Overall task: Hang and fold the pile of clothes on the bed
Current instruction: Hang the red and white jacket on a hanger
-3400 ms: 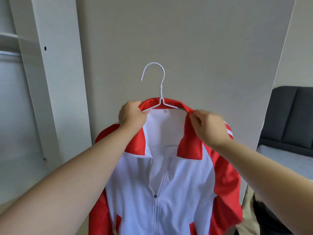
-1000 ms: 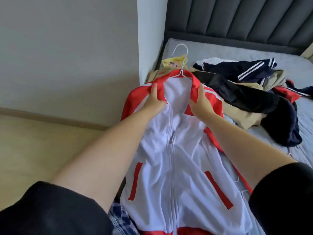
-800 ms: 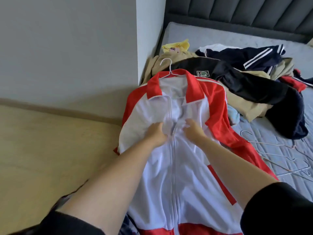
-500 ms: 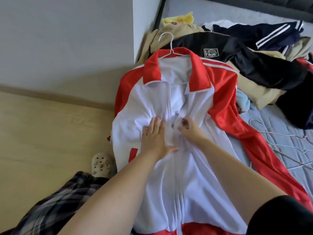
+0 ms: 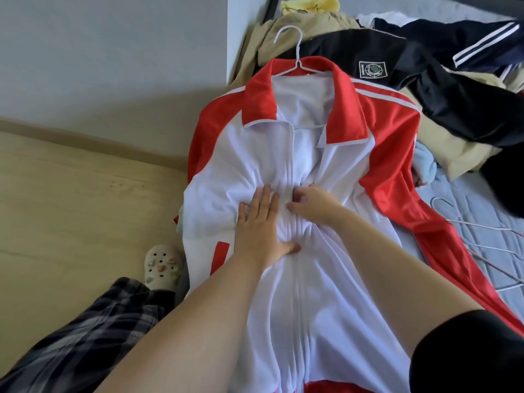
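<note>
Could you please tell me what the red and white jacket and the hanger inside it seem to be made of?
The jacket looks like a smooth synthetic knit, probably polyester; its red sleeve has a satin sheen and the white front gathers in soft folds. The hanger looks like thin wire, likely white-coated metal, judging by its slender bent hook.

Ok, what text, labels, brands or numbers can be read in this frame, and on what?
Badge on the black jacket: a round emblem with small lettering down its left edge, too blurred to read.
Red and white jacket: no text visible.
Nothing else in view shows writing.
</note>
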`<state>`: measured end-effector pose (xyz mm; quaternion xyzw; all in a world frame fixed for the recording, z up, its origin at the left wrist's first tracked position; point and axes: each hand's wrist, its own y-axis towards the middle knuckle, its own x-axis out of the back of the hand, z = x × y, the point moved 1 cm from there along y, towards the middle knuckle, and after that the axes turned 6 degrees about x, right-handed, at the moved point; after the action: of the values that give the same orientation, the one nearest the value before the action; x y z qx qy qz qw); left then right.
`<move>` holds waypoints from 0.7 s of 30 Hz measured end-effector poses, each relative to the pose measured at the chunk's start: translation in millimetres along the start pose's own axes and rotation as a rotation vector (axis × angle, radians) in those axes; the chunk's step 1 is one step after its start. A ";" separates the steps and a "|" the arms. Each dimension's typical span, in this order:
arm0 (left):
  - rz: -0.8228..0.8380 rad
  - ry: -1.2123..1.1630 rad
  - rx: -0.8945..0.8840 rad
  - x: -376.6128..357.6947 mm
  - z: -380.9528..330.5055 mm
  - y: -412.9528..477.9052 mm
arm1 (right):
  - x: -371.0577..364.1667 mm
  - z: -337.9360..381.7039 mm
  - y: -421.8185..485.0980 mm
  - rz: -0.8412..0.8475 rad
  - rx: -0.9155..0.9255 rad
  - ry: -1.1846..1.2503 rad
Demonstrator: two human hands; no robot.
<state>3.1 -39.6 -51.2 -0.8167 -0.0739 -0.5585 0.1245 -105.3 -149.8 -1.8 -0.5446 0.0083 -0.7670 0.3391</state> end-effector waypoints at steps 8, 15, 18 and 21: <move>-0.008 0.009 -0.016 2.9 -0.3 0.4 | 18.0 7.4 4.8 0.205 -0.253 0.261; 0.000 0.022 -0.019 3.6 1.2 0.6 | 23.9 2.3 -0.6 0.256 -0.337 0.587; 0.000 0.029 -0.022 3.8 0.2 0.6 | 23.4 -2.2 -2.8 0.229 -0.303 0.677; 0.003 0.030 -0.022 5.1 0.0 1.7 | 17.7 -6.1 -4.8 0.148 -0.266 0.672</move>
<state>5.3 -41.4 -46.6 -0.8096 -0.0646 -0.5715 0.1177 -116.0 -157.7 12.2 -0.2993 0.2582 -0.8688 0.2984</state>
